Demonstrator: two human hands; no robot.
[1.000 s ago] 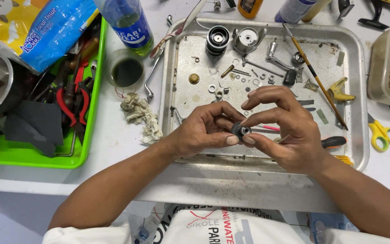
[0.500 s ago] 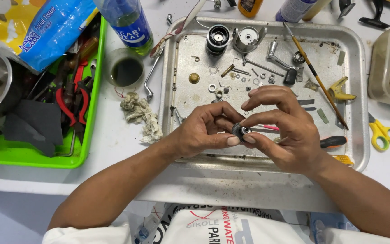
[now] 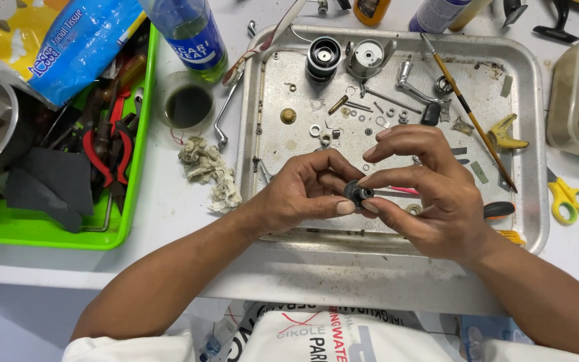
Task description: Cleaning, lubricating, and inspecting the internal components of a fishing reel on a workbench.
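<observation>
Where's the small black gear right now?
In the head view, the small black gear sits pinched between left hand and right hand fingertips, over the metal tray's near edge.

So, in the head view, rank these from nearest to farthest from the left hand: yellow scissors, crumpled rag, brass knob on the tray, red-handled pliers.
From the left hand:
1. Brass knob, above it on the metal tray.
2. Crumpled rag, to its left, off the tray; close to the knob's distance.
3. Red-handled pliers, far left, green bin.
4. Yellow scissors, far right.

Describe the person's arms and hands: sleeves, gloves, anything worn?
Both the left hand and right hand are bare: no gloves, rings or watch visible. Forearms are uncovered to the elbow. White fabric shows at the bottom edge, likely short sleeves. Fingernails are short and unpainted.
</observation>
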